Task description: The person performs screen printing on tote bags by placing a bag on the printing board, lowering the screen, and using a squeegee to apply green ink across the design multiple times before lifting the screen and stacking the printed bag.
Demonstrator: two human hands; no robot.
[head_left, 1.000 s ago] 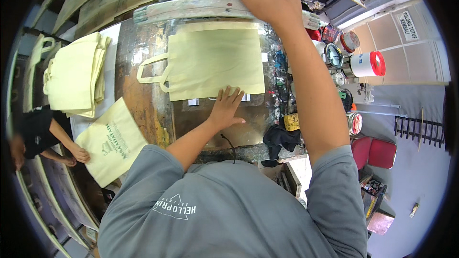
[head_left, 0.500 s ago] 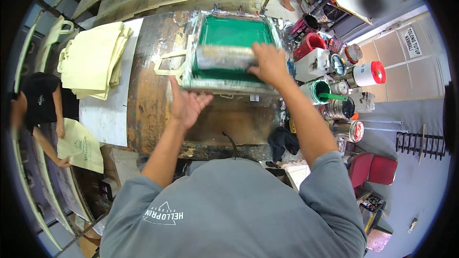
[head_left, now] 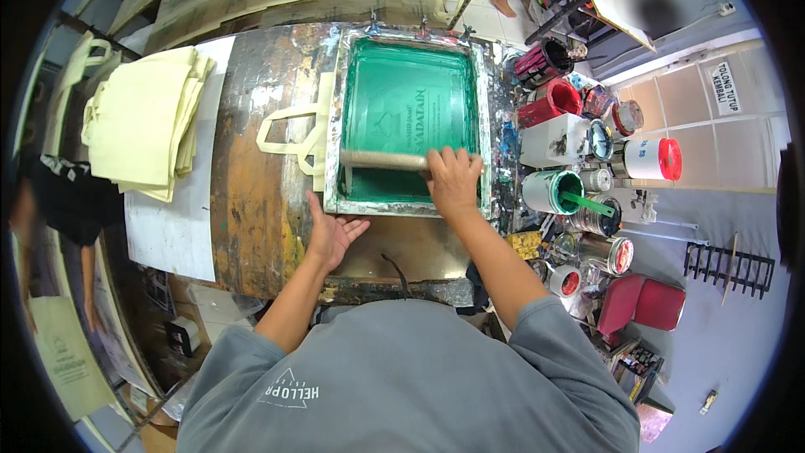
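A screen-printing frame with green ink over its mesh lies on the table in front of me. My right hand is closed on the right end of a squeegee, which lies across the near part of the mesh. Beneath the frame is a cream cloth bag, its handles sticking out on the left. My left hand is open, palm up, fingers apart, at the frame's near left corner. Whether it touches the frame's edge I cannot tell. Part of the mesh shows a dark printed design.
Left on the table is a stack of cream bags on a white sheet. Ink tubs crowd the right side, among them a green one and a red one. A co-worker at the left handles a printed bag. Bags lie on racks behind.
The frame's near edge has come down and toward me. My right hand has drawn the squeegee nearer. My left hand stays open beside the frame. The co-worker's bag has moved lower left.
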